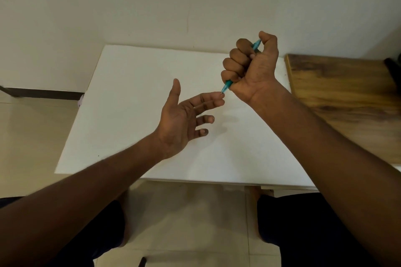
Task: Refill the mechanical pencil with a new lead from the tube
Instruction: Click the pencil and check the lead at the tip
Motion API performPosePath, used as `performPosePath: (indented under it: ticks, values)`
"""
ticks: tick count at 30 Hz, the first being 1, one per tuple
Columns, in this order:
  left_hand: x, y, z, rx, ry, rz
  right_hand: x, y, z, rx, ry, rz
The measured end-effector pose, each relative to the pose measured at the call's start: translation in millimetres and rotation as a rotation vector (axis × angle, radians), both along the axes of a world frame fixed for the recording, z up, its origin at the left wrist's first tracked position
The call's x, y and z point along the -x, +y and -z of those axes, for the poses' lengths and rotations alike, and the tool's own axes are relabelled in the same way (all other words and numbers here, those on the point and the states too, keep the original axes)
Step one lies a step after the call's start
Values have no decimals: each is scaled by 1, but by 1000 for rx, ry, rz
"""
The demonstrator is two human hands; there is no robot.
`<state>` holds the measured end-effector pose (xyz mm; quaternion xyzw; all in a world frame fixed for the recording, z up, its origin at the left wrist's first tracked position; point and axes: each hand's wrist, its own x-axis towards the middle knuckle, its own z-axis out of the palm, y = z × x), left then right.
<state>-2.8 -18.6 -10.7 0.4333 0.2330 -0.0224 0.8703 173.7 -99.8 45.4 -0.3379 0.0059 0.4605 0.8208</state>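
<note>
Teal pencil (227, 85) is sitting clenched in the right hand (252, 67), a closed fist raised over the white worktop (134, 97), thumb pressing on its top end. Its tip is touching a fingertip of the left hand (184, 117), which is lying open and empty. No tube is showing, so progress is looking unclear; probably a feed check.

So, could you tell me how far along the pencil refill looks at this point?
Nothing visibly finished. In hand: the right hand grips the teal mechanical pencil in a fist, thumb on its top end, tip down against a fingertip of the open left hand. No lead tube shows on the white table, so whether lead went in cannot be told.
</note>
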Motion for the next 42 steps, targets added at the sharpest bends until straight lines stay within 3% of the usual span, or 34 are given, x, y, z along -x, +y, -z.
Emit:
performPosePath:
  ticks: [5, 9, 11, 14, 16, 18, 27, 33, 42]
  values:
    - [7, -11, -1, 140, -119, -1, 6, 0, -15, -47, -33, -7]
    - [7, -7, 0, 132, -139, -3, 10, 2, -20, -69, -73, 4]
    - [6, -5, 3, 21, -89, -22, 11, 2, -18, -71, -56, -4]
    - [2, 3, 6, -411, 108, -120, 7, 1, -13, -20, -44, -14]
    - [0, 15, 9, -677, 199, -166, 4, 2, -8, 91, -50, -11]
    - [-1, 28, 11, -814, 264, -159, 2, 4, -1, 276, -80, -15]
    - [-3, 42, 26, -1188, 336, 27, -4, -1, 30, 821, -480, -230]
    - [-5, 52, 30, -1373, 290, 293, -4, -10, 50, 1057, -969, -312]
    - [-2, 53, 30, -1566, 258, 332, 9, 0, 68, 1149, -1066, -356]
